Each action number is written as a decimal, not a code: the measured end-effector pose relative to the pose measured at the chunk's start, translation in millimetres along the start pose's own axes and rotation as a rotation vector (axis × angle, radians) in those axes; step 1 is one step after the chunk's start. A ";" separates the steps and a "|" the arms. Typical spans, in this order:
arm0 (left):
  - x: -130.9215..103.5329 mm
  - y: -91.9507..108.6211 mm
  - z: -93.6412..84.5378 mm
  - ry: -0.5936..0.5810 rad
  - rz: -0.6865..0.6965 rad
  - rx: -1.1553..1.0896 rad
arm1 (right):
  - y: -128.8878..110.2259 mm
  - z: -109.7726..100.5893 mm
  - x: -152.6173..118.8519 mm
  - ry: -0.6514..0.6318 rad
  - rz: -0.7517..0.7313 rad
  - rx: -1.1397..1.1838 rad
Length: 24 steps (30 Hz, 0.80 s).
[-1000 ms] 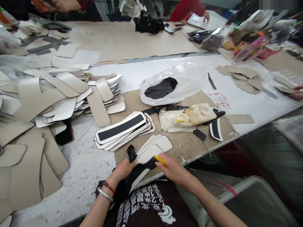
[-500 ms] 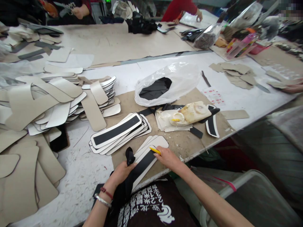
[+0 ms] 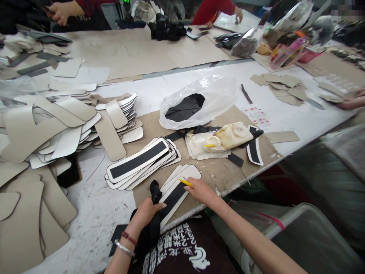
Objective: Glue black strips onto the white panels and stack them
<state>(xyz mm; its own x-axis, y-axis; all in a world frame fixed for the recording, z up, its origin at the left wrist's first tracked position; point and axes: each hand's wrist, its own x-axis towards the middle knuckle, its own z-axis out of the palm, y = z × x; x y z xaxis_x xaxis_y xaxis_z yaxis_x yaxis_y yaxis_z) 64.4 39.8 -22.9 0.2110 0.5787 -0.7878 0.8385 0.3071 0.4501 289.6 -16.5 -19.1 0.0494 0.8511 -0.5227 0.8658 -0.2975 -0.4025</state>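
In front of me lies a pale panel (image 3: 194, 173) with a black strip (image 3: 174, 198) along it, fanned over a few similar panels. My left hand (image 3: 147, 210) is closed round a bunch of soft black strips (image 3: 155, 191), its thumb extended over the panel's near part. A curled end of the bunch sticks up past the fingers. My right hand (image 3: 201, 189) pinches a slim yellow stick (image 3: 186, 182), whose tip is at the upper end of the black strip. Whether the tip touches it, I cannot tell.
Finished-looking strip panels (image 3: 139, 160) lie behind my left hand. A stained pale bottle (image 3: 234, 135) and a small cup (image 3: 213, 144) are beyond my right hand. Behind stands a plastic bag (image 3: 211, 95) of black pieces. Beige panels (image 3: 57, 125) crowd the left; other people work across the table.
The view has shifted slightly. My left thumb is stretched a little further over the panel. My right hand and the yellow stick stay almost in place. A person at the far left has moved their hands.
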 end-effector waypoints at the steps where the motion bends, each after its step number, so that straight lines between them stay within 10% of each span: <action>1: 0.6 -0.2 0.5 0.000 -0.004 0.004 | 0.1 -0.3 0.3 0.000 -0.003 0.003; 24: -6.1 -7.6 -5.1 0.009 0.026 -0.166 | 1.0 -22.9 -19.7 0.283 0.041 0.324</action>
<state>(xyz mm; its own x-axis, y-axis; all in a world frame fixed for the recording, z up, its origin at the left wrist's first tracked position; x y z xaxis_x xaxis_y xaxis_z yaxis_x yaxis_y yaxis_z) 54.2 37.8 -19.4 0.2267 0.5945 -0.7715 0.7381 0.4120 0.5343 300.9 -23.6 8.0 0.2540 0.9076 -0.3344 0.6617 -0.4152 -0.6243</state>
